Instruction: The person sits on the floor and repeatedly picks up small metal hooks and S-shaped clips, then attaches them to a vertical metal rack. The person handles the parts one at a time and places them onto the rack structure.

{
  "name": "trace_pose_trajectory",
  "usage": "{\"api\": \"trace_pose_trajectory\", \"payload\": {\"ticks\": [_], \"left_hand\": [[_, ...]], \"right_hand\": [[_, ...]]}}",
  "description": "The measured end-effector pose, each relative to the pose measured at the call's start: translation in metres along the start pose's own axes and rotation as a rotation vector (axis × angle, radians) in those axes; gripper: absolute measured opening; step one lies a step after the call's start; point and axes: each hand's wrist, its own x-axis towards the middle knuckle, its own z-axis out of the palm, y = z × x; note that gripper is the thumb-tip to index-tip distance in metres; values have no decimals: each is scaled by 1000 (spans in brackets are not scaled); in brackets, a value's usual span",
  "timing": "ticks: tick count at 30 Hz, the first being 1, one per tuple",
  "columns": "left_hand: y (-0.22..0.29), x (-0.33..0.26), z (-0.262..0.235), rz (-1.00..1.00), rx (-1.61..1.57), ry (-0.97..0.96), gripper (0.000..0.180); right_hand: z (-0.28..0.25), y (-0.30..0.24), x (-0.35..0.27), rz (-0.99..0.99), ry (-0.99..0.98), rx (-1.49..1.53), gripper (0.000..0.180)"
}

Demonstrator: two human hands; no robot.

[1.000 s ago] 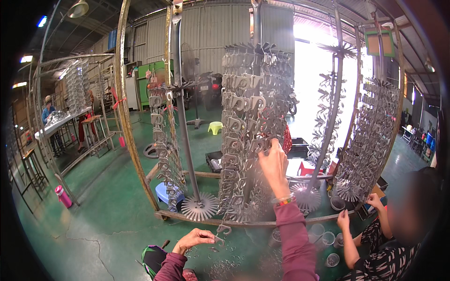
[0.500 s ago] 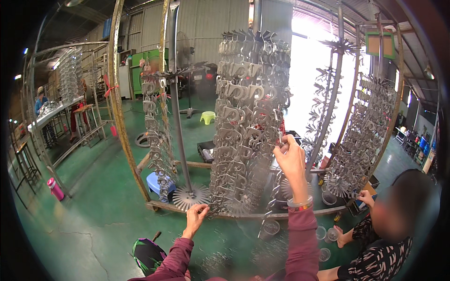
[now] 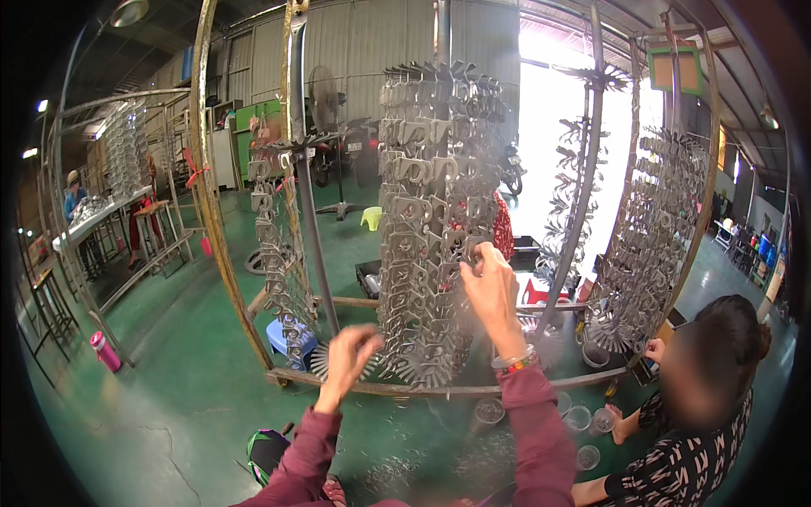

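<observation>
Hanging grey metal parts (image 3: 431, 211) crowding rack, right hand (image 3: 488, 287) grip pinching one, left hand (image 3: 351, 355) blurred.

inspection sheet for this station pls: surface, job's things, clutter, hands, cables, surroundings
Surface: green concrete floor, scuffed.
Job's things: tall rack of grey metal parts; further racks on either side.
Clutter: clear cups, blue stool, pink bottle on the floor.
Hands: right hand raised on the rack's parts; left hand blurred at its lower rows, grip unclear.
Cables: nothing seen.
Surroundings: seated co-worker at the right, standing fan behind, distant worker at a bench.
</observation>
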Motion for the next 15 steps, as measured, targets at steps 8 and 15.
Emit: {"api": "trace_pose_trajectory", "payload": {"ticks": [8, 15], "left_hand": [[194, 238, -6, 810, 474, 194, 15], [202, 281, 12, 802, 996, -17, 22]], "right_hand": [[11, -7, -1, 77, -29, 4, 28], [9, 0, -2, 54, 15, -37, 29]]}}
